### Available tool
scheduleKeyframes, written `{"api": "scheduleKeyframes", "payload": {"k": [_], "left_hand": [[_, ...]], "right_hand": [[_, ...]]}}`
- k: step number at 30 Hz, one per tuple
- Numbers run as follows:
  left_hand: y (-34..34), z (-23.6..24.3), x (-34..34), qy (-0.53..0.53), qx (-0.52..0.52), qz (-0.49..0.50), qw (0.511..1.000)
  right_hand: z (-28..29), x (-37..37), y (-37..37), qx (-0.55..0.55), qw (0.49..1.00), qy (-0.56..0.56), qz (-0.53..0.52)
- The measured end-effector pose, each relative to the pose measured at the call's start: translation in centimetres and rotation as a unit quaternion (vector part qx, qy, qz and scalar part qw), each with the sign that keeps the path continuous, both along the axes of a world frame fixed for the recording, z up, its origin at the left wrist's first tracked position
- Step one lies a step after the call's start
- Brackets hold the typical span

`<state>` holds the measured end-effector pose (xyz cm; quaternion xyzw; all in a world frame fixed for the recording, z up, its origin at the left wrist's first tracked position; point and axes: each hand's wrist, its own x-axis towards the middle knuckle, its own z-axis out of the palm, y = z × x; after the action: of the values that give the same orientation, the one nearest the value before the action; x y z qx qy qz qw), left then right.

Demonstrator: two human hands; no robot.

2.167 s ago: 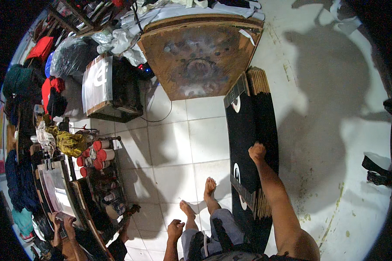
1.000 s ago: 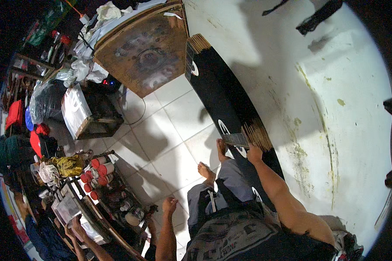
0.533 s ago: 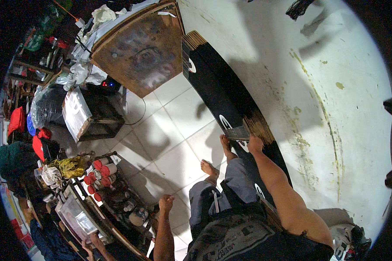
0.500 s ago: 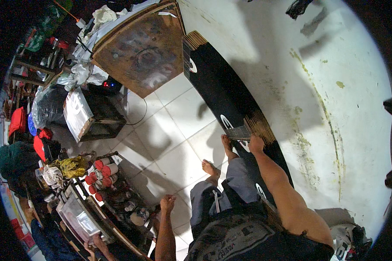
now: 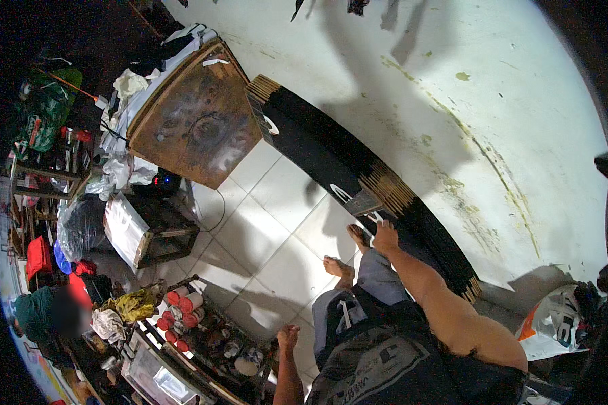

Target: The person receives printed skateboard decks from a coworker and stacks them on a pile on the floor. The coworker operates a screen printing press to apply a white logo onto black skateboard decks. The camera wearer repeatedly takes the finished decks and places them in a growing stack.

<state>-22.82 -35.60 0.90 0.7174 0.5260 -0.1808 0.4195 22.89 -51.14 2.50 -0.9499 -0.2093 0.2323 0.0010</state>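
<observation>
The stack of black boards (image 5: 338,158) runs diagonally from upper centre to lower right, the nearer right hand (image 5: 385,237) at its lower-left edge, grip indeterminable, while the left hand (image 5: 288,337) hangs well apart, lower centre, fingers loosely curled.

up at the far end we have a brown wooden panel (image 5: 196,135), its face stained dark, with a crumpled white cloth (image 5: 128,82) lying beside it. on our left, a white sheet (image 5: 124,226) covers a dark wooden box (image 5: 174,244), and just behind sit a small black device (image 5: 166,181) with red and blue lights and a clear plastic bag (image 5: 81,229). lower down we see a yellow cloth (image 5: 135,306) near several red-lidded containers (image 5: 190,301). white tiles (image 5: 271,216) cover our floor; yellowish streaks mark the pale wall (image 5: 520,101), and a white-and-orange bag (image 5: 554,325) rests at lower right.
</observation>
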Motion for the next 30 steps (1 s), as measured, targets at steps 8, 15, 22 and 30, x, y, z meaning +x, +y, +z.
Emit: {"api": "scheduleKeyframes", "payload": {"k": [8, 15, 22, 30], "left_hand": [[0.4, -2.2, 0.8, -0.103, -0.019, 0.099, 0.99], [-4.5, 0.8, 0.2, -0.092, 0.028, 0.063, 0.993], [-18.5, -2.4, -8.2, -0.022, 0.012, 0.176, 0.984], [-38.5, -1.9, -17.8, -0.04, -0.191, 0.587, 0.786]], "right_hand": [[1.1, -6.5, -6.2, -0.04, 0.995, 0.096, -0.008], [0.7, -5.8, -8.3, 0.001, 0.989, 0.142, 0.043], [-3.6, -7.6, -12.1, 0.081, 0.983, 0.122, 0.108], [-8.3, -13.1, -19.8, -0.09, 0.923, 0.187, 0.323]]}}
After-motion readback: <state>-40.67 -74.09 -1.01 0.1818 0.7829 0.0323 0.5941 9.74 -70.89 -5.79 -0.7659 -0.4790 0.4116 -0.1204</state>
